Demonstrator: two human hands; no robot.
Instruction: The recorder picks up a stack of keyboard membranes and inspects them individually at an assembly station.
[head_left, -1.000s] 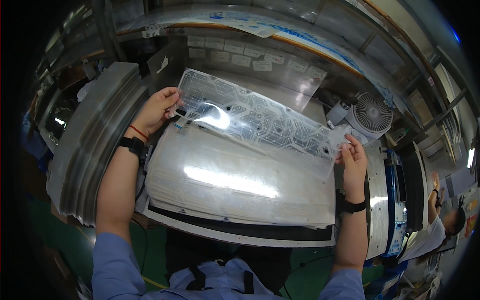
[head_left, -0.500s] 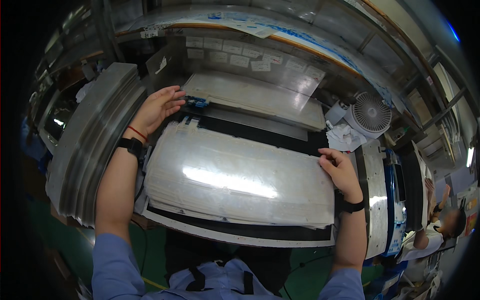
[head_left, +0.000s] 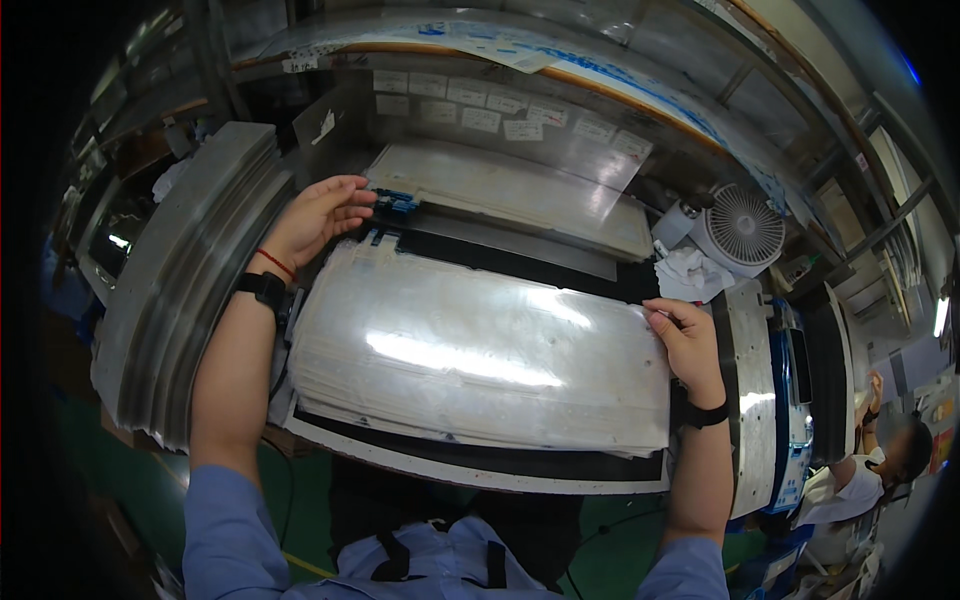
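In front of me lies a stack of thin, clear, glossy plastic sheets (head_left: 470, 340) on a black surface (head_left: 510, 261). My right hand (head_left: 688, 345) is at the stack's far right corner, thumb and forefinger closed on the edge of the top sheet. Beyond the stack's far left corner hovers my left hand (head_left: 318, 222), its fingers stretched out and holding nothing that I can see. Its fingertips are close to a blue-marked part (head_left: 396, 201) at the left end of a second sheet stack (head_left: 510, 195); whether they touch it I cannot tell.
A tall pile of grey sheets (head_left: 195, 290) stands at left. A small white fan (head_left: 743, 228) and crumpled white paper (head_left: 692, 272) are at back right. Metal plates (head_left: 752, 400) stand at right, and a shelf (head_left: 480, 55) runs overhead. Another person (head_left: 850, 470) works at far right.
A new bright reflection shows on the top sheet near its far edge. My right hand has shifted slightly to the right, and my left fingers have moved slightly right toward the blue-marked part.
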